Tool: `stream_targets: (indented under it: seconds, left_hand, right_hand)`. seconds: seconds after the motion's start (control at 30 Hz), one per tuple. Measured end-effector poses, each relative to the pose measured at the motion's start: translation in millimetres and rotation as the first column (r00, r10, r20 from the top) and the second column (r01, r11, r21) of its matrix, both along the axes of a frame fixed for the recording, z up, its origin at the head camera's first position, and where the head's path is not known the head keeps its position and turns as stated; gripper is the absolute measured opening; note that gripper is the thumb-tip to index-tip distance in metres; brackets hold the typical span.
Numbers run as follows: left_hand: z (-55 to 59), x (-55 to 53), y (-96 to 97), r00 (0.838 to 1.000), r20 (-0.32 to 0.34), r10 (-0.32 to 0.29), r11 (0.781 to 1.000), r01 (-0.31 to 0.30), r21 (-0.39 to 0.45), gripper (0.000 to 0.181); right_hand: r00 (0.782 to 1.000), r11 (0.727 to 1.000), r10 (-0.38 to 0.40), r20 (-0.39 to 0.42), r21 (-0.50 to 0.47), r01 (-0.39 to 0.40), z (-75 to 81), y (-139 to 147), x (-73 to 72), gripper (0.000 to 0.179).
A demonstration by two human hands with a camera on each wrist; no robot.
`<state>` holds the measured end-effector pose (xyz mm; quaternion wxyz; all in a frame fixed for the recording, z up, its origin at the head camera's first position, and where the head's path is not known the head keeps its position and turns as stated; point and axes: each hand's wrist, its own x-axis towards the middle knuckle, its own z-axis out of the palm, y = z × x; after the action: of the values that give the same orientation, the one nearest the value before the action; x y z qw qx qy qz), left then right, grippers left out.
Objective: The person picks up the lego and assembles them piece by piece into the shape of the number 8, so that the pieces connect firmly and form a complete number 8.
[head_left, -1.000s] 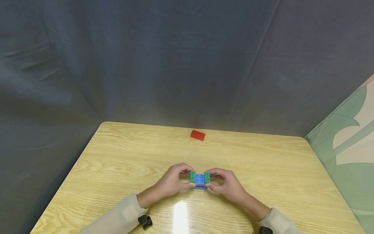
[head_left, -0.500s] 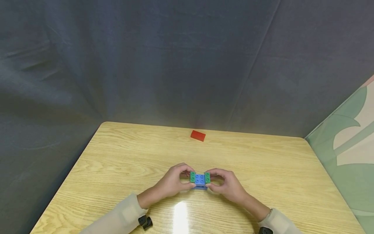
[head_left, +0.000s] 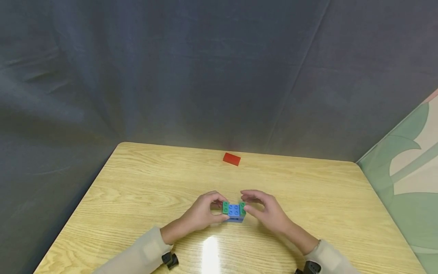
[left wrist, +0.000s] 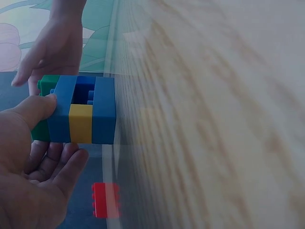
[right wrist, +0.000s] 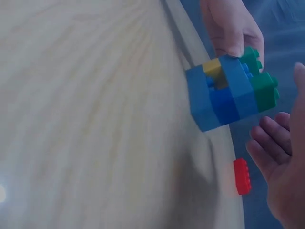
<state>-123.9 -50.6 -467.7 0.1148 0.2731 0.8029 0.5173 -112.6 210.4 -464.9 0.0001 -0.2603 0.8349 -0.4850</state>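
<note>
A small stack of toy building blocks (head_left: 234,210) stands on the table in front of me. Two blue layers are visible, with a yellow block (left wrist: 80,123) and a darker blue block (right wrist: 223,104) between them and a gap in the middle. On top, a green block (head_left: 225,207) sits at the left end and another green block (right wrist: 265,91) at the right end. My left hand (head_left: 202,214) grips the stack's left end between thumb and fingers. Beside the right end is my right hand (head_left: 270,213), its fingers spread and slightly bent, holding nothing.
A red block (head_left: 232,158) lies by itself near the far edge of the wooden table (head_left: 164,171). Behind the table hangs a dark cloth (head_left: 205,76). A green patterned panel (head_left: 407,182) borders the right side.
My right hand has let go of the right green block and moved slightly right, its fingers opening. The left hand and the stack stay in place.
</note>
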Motion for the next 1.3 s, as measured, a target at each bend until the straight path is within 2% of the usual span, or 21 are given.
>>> stream_targets:
  seconds: [0.27, 0.5, 0.83, 1.17, 1.3]
  left_hand:
    - [-1.4, -1.6, 0.9, 1.000, 0.013, 0.001, 1.000, -0.001, 0.002, 0.034]
    - [-2.6, -2.1, 0.5, 1.000, 0.003, -0.001, 1.000, 0.001, -0.010, 0.035]
    - [-3.1, -2.1, 0.4, 1.000, 0.000, 0.005, 1.000, -0.005, -0.008, 0.034]
    - [-3.0, -2.0, 1.1, 1.000, 0.014, 0.013, 1.000, -0.013, -0.014, 0.034]
    - [-2.9, -1.9, 1.8, 1.000, 0.019, 0.014, 1.000, -0.014, -0.006, 0.034]
  right_hand:
    - [0.992, 0.994, -0.095, -0.083, 0.052, 0.100, 13.5, -0.7, -24.0, 0.040]
    - [0.982, 0.968, -0.112, -0.153, 0.208, 0.143, 16.3, -1.9, -43.9, 0.058]
    - [0.981, 0.912, -0.107, -0.160, 0.378, 0.161, 7.6, -6.5, -63.0, 0.075]
    - [0.978, 0.865, -0.131, -0.165, 0.463, 0.194, 2.8, -13.9, -88.0, 0.082]
    - [0.977, 0.859, -0.131, -0.170, 0.472, 0.197, 2.2, -17.9, -97.6, 0.085]
